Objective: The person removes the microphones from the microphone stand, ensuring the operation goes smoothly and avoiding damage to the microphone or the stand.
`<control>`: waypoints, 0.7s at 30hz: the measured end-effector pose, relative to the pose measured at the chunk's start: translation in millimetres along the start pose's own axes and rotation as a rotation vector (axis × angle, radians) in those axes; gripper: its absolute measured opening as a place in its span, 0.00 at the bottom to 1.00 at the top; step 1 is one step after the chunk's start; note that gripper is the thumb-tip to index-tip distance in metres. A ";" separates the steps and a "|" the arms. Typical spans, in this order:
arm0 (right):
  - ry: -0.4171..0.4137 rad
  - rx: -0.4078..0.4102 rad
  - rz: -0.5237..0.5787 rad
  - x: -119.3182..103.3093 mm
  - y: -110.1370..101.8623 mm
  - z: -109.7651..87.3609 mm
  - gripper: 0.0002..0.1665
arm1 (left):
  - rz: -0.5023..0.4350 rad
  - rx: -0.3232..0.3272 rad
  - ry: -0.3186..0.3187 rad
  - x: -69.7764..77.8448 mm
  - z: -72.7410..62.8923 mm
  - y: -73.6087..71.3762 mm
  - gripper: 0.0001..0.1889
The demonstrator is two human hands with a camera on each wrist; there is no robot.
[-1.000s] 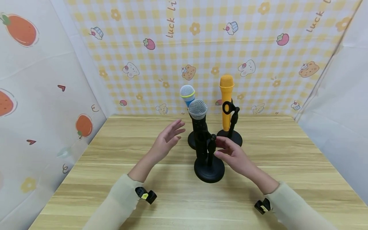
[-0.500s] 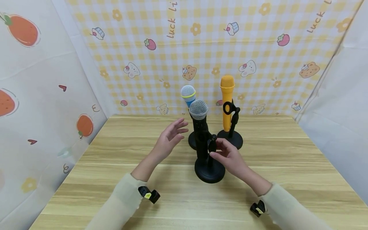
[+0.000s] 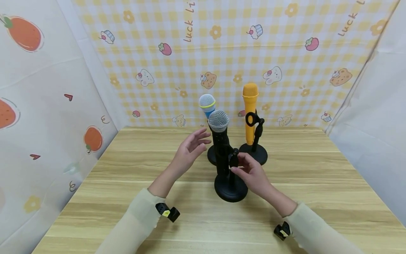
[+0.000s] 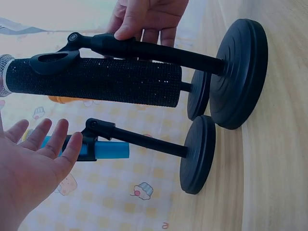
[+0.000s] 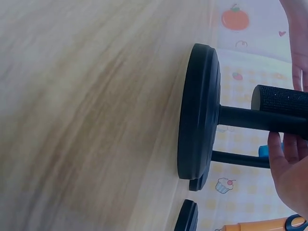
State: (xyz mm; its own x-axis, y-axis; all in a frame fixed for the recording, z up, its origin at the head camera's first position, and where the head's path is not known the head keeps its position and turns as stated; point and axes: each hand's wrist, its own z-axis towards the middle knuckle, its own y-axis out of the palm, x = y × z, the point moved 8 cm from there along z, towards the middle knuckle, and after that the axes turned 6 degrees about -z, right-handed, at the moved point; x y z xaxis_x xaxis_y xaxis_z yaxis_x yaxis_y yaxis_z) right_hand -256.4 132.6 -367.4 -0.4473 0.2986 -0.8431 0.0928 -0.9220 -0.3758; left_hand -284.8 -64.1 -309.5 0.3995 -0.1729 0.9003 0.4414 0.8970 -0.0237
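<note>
The head view shows a wooden table (image 3: 203, 225) with three microphones. The black microphone (image 3: 220, 141), which has a silver head, is upright at its stand (image 3: 231, 193), in the middle of the table and nearest to the person. The right hand (image 3: 255, 176) is at the right side of this stand, and the thumb and fingers pinch its pole. The left hand (image 3: 189, 150) is to the left of the black microphone, with fingers spread and relaxed, and it holds nothing. On the far side, a blue microphone (image 3: 207, 108) is partly hidden behind the black one, and an orange microphone (image 3: 250, 106) is more to the right, beside a second stand (image 3: 259, 155). A checked cloth (image 3: 177, 63) hangs at the far side.

The left wrist view shows the right thumb pressed on the pole, with other fingers behind it. The lower end of the black microphone is above the round base, apart from it. The left fingers are extended, near the microphone but not touching.

The right wrist view shows the right fingers against the pole; the left hand is only partly visible.
</note>
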 end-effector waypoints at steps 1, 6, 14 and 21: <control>0.004 0.001 -0.004 0.0 0.2 -0.1 0.19 | -0.002 0.000 0.003 0.5 0.7 0.7 0.26; 0.011 0.002 -0.025 1.2 1.3 -0.5 0.19 | -0.007 0.010 0.003 2.6 2.8 3.5 0.26; -0.002 0.006 -0.021 1.3 2.2 -1.9 0.19 | -0.015 0.037 0.010 6.2 9.7 6.5 0.25; -0.013 0.003 -0.015 0.7 3.0 -2.2 0.20 | -0.005 0.057 -0.010 9.8 14.8 10.4 0.26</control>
State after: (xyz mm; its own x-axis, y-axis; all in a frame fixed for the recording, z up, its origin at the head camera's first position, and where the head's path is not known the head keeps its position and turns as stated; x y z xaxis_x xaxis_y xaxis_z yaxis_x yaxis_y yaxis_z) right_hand -254.5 130.6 -370.0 -0.4605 0.3091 -0.8321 0.0833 -0.9182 -0.3872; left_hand -288.3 -50.5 -294.4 0.3895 -0.1736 0.9045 0.3970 0.9178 0.0052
